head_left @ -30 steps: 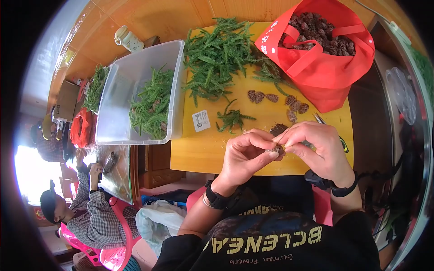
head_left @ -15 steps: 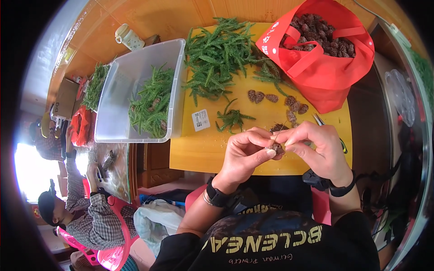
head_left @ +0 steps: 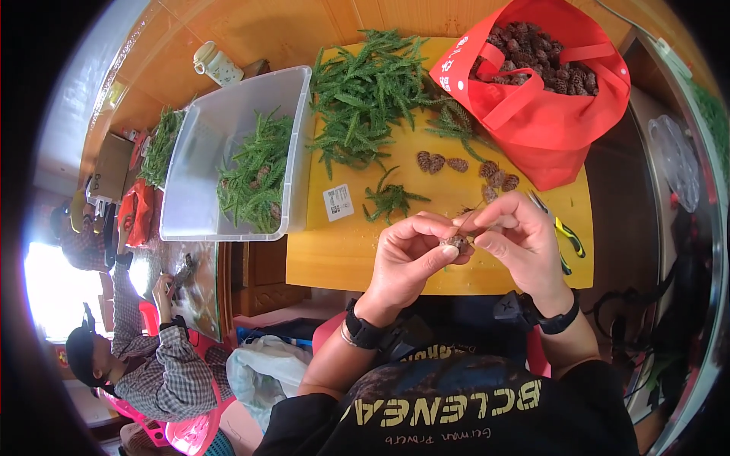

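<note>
Down at five o'clock, here's a black T-shirt [head_left: 487, 372], a murky blue-grey print [head_left: 417, 375] on its front, bold pale-yellow block lettering [head_left: 442, 409] running upside down across it, thin whitish script [head_left: 439, 438] at six o'clock of that. Short black sleeves, the right one [head_left: 597, 391] out at four. Over to the bare left hand [head_left: 407, 254]: black wrist strap [head_left: 363, 331], dark module [head_left: 412, 334] at its three o'clock, slim bangle [head_left: 347, 337] towards eight. Bare right hand [head_left: 528, 247]: black band [head_left: 561, 319], boxy dark unit [head_left: 509, 307] at its nine, small pale mark showing.
</note>
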A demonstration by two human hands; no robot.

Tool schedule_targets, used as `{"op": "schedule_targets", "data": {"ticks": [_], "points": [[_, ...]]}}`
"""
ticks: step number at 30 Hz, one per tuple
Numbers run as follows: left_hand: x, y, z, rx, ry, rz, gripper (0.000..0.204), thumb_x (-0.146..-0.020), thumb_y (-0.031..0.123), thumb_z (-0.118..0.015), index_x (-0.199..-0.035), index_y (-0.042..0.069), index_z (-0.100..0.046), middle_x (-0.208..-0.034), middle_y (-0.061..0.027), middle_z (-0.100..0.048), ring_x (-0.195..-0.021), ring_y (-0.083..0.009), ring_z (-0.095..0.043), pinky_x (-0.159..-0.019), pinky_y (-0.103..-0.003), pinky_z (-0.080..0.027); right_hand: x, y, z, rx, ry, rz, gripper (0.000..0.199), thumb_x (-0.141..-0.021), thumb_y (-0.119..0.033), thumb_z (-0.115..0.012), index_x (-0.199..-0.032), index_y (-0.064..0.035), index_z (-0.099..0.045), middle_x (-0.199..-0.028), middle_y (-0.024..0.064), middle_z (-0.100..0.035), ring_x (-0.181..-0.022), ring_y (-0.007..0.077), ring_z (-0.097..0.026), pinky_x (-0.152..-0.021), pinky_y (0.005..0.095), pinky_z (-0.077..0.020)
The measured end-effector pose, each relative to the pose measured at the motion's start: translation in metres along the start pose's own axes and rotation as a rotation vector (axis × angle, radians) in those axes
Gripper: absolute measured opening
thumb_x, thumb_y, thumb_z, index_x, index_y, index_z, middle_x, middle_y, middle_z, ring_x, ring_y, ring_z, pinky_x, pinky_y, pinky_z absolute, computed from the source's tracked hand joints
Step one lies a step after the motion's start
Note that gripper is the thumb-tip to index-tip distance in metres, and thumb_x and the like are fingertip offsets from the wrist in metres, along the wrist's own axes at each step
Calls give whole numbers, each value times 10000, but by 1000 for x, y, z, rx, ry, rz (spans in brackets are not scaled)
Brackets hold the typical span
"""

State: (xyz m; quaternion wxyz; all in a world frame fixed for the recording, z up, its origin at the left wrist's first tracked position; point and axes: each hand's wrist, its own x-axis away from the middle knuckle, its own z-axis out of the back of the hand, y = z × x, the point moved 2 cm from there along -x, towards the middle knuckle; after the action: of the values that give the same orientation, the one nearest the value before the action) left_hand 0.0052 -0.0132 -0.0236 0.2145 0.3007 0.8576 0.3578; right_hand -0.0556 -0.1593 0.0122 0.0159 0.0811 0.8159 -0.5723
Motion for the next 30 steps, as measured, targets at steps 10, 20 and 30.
{"op": "schedule_targets", "data": {"ticks": [10, 20, 30], "points": [[0, 0, -4, 89, 20, 29, 218, -831, -43, -579, -1045, -4, -570, -993, -82, -575, -913, -193, -607, -820, -339, -529, 1, 8, 2, 80, -14, 53, 81, -828, 12, -598, -884, 15, -540, -1007, 142, -593, -974, 185, -580, -847, 297, -465], [0, -2, 2, -19, -7, -41, 274, -828, -47, -583, -1094, 10, -609, -1041, -93, -568, -917, -203, -608, -811, -336, -533, 5, 3, 2, 191, -61, 122, 29, -868, 11, -540, -890, 16, -521, -1002, 163, -600, -944, 207, -593, -831, 318, -484], [-1, -4, 3, 32, -51, -37, 262, -824, -38, -594, -1072, 41, -631, -1023, -96, -579, -901, -220, -612, -769, -324, -543, 4, 2, 6, 199, -92, 102, 39, -881, -8, -531, -865, 5, -498, -983, 174, -609, -926, 232, -608, -799, 324, -511]]}}
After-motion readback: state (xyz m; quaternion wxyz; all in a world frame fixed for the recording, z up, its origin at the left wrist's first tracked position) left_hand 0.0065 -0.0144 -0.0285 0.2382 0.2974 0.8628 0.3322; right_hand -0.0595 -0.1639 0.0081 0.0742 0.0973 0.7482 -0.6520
